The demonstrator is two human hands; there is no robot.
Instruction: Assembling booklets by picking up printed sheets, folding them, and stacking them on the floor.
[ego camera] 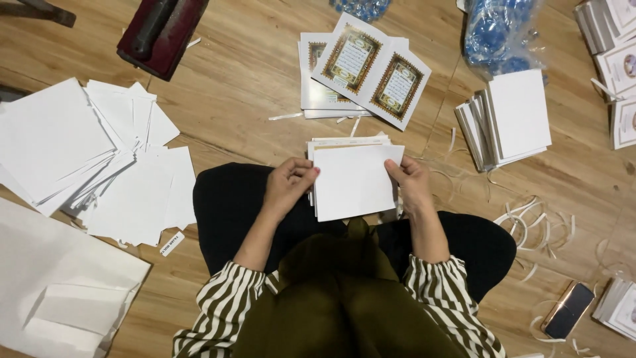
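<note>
Head view, frame centre: left hand point(289, 186) and right hand point(411, 183) each pinched a side edge of a small stack of white sheets point(354, 180) — fingers curled shut on it, thumbs on top, likely to keep the edges squared. Loose white sheets point(93, 156) fanned out at left, printed covers point(368, 69) upper centre, phone point(568, 308) lower right — all within reach on the wooden floor point(245, 86).
</note>
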